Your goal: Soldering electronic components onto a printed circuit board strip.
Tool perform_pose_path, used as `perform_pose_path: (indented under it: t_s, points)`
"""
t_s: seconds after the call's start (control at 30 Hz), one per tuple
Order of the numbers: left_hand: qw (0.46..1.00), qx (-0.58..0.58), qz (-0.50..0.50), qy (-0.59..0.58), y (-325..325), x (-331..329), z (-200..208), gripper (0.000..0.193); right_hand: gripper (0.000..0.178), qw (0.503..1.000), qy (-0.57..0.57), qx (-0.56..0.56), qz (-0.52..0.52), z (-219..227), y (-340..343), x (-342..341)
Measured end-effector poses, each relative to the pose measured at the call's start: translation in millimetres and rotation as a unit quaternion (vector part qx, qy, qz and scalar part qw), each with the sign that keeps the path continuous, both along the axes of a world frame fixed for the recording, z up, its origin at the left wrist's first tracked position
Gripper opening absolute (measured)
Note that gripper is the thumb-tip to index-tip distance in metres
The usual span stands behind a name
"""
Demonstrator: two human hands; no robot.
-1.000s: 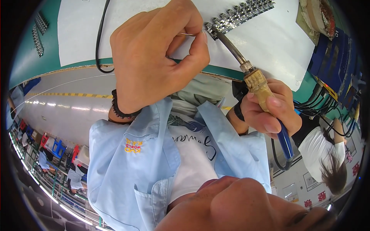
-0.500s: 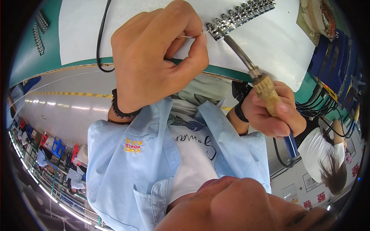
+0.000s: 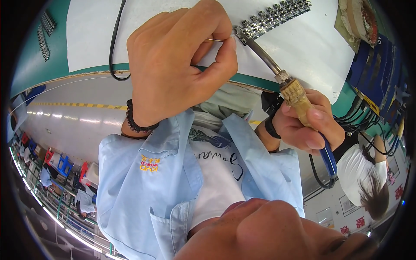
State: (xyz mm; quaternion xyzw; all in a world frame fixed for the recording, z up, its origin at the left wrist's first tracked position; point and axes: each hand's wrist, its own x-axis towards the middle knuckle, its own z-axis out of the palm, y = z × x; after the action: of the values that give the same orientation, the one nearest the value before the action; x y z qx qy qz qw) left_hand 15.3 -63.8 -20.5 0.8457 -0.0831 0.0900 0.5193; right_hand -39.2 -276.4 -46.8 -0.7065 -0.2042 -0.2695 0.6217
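Between the bent thumb and fingers of my left hand (image 3: 180,65) is a thin silvery solder wire (image 3: 213,40). My right hand (image 3: 318,125) grips a soldering iron (image 3: 295,93) by its worn tan and blue handle. The iron's metal tip reaches the near left end of a row of small shiny metal connectors (image 3: 277,17). That row lies slantwise on a white sheet (image 3: 299,52). Beside the tip, my left fingertips are close to the same end piece. Glare and the fingers make the exact contact hard to see.
Two short rows of similar metal parts (image 3: 43,42) lie on the green tabletop (image 3: 26,69) at far left. A black cable (image 3: 113,43) loops over the table edge. Blue holders (image 3: 370,65) and bundled black cables (image 3: 357,115) stand at right. Another person (image 3: 362,173) is beyond them.
The soldering iron has shifted slightly left, its tip now at the end connector. My left hand with the solder wire has moved slightly right, closer to that connector.
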Motion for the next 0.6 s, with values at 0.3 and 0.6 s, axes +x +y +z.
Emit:
perform_pose_path:
  t_s: [0.3, 0.6]
  points:
    - [1.000, 0.013, -0.001, -0.005, -1.7, 1.5, 3.0, 0.016, 0.051, 1.000, -0.016, 0.016, -0.016, -1.7, 2.6, 1.1]
    - [0.998, -0.005, 0.002, 0.057, -1.0, -1.6, 4.4, 0.014, 0.049, 0.999, -0.031, 0.030, -0.028, -4.4, 5.3, 1.3]
